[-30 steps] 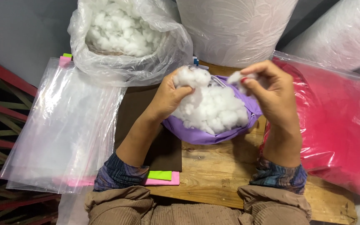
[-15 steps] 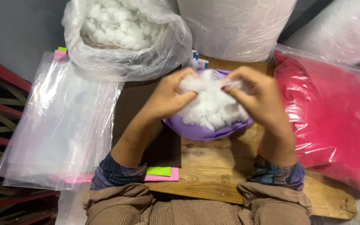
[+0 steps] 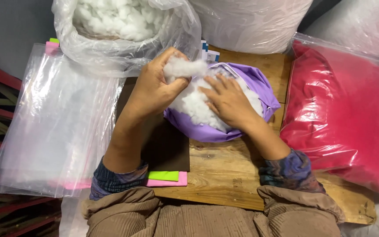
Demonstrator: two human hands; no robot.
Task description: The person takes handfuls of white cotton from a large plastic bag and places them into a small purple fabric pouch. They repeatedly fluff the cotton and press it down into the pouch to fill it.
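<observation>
A purple fabric cover [image 3: 259, 87] lies open on the wooden table [image 3: 224, 175], packed with white fluffy stuffing [image 3: 194, 103]. My left hand [image 3: 154, 87] is closed on a tuft of that white stuffing at the cover's upper left edge. My right hand [image 3: 229, 103] lies flat on the stuffing inside the cover, fingers spread and pointing left, pressing down on it.
A clear bag of white stuffing [image 3: 119, 26] stands behind the left hand. A stack of empty clear plastic bags [image 3: 53, 127] lies at the left. A bagged red cushion [image 3: 347, 114] fills the right side. Large white bagged bundles [image 3: 251, 22] sit at the back. Green and pink cards [image 3: 165, 177] lie near me.
Both hands were gathered over the stuffing. Now my right hand has moved down and flattened onto the filling, and my left hand has lifted a tuft at the cover's left edge.
</observation>
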